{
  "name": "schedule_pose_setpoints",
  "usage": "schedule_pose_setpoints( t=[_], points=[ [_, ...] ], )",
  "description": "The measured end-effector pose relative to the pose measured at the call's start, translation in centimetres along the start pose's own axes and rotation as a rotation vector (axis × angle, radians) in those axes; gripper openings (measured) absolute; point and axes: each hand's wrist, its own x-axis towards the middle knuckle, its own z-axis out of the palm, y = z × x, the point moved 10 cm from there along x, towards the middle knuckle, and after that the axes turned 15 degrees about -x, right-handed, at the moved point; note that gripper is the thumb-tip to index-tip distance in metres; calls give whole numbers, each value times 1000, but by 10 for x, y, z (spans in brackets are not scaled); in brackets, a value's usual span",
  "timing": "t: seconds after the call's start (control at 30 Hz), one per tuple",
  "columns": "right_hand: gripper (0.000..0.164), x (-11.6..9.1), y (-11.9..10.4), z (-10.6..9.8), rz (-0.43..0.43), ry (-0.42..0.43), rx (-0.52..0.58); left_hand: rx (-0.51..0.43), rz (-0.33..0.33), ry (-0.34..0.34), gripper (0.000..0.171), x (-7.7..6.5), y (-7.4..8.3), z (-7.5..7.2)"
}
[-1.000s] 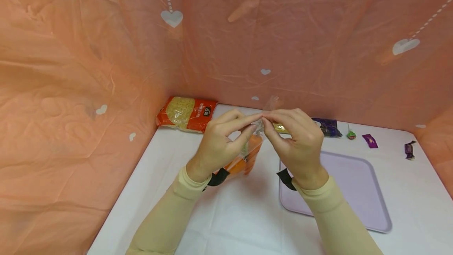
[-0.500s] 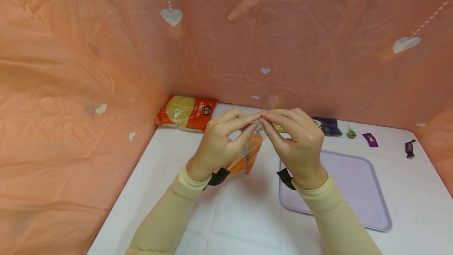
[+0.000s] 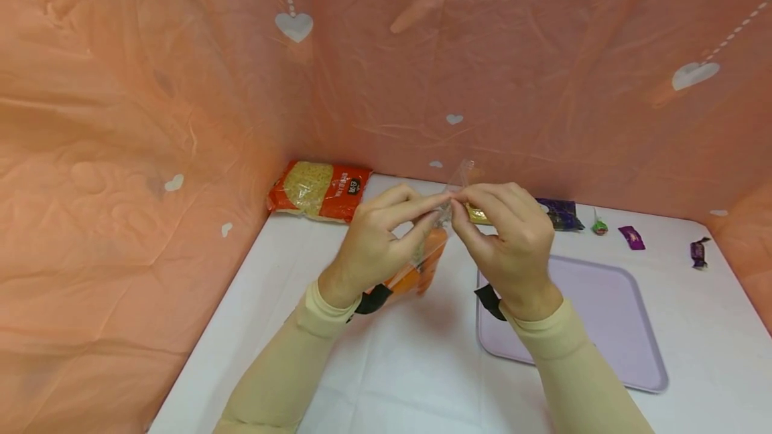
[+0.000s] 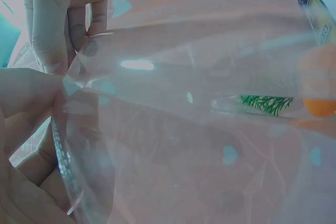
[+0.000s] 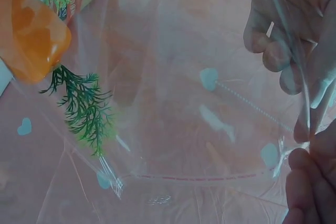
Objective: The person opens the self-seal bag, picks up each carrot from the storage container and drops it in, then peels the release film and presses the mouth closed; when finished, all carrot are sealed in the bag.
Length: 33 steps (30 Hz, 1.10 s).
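Observation:
Between my hands hangs a clear plastic bag (image 3: 456, 178), its upper edge pinched by both. My left hand (image 3: 381, 243) grips it between thumb and fingertips. With thumb and forefinger, my right hand (image 3: 511, 241) pinches the same edge, fingertips touching those of the left. Orange toy carrots (image 3: 431, 254) with green leafy tops show through the film below the hands, partly hidden by the left hand. In the right wrist view a carrot (image 5: 39, 38) and its leaves (image 5: 86, 111) lie inside the bag, and a thin reddish line runs along the film.
A red bag of yellow grain (image 3: 322, 191) lies at the back left. Behind the right hand are a gold packet (image 3: 479, 215) and a dark purple packet (image 3: 562, 215). A green lollipop (image 3: 599, 227) and wrapped candies (image 3: 631, 238) sit right. A lilac tray (image 3: 603, 307) lies under the right forearm.
Both hands stay pinched at the bag's edge; the fingertips, the right ones most, have shifted slightly to the right. The carrots and surrounding things stay in place.

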Motion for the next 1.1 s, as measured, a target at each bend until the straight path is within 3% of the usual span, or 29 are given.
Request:
schedule_pose_setpoints(
  t=[0.37,0.77,0.93,1.1],
  points=[
    [21,-6,15,6,72,-60,1,-9,-8,-11,28,0,-3,3],
    [18,-11,29,7,156,-62,15,27,-33,-24,23,0,-7,5],
    [10,-7,35,0,245,-36,0,47,-52,16,18,-2,-7,1],
    [8,-7,54,-4,394,-41,37,43,-54,69,16,0,-8,-7]
  ],
)
